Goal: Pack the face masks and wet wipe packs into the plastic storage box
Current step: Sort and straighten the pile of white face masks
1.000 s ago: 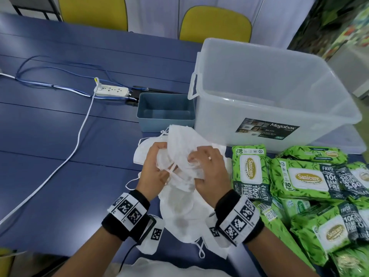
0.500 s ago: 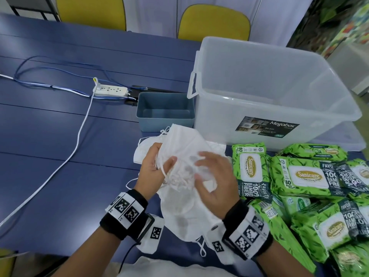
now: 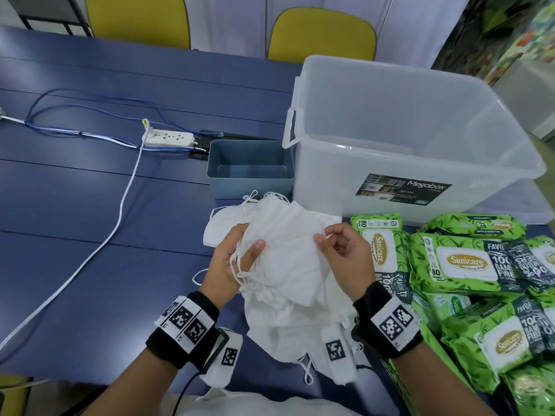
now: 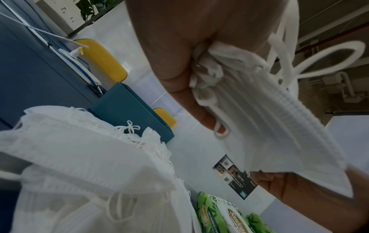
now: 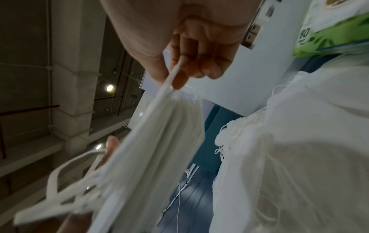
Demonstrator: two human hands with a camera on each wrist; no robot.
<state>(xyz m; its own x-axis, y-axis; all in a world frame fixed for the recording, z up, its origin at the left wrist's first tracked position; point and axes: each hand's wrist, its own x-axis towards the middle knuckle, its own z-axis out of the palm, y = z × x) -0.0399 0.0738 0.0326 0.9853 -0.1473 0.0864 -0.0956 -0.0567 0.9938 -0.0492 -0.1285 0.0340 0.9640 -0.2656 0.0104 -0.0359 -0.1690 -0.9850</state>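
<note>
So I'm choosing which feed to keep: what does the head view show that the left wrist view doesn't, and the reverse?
Head view only: the whole storage box with nothing visible inside, the right hand pinching the mask stack, and most wet wipe packs.
Left wrist view only: the left hand gripping the stack's bunched end and ear loops from below.
Both: the stack, loose masks on the table, the blue bin.

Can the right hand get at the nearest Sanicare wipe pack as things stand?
Probably not yet: the right hand pinches the edge of the face masks, so its grip is taken. The nearest wipe pack lies just beside it, with nothing between.
</note>
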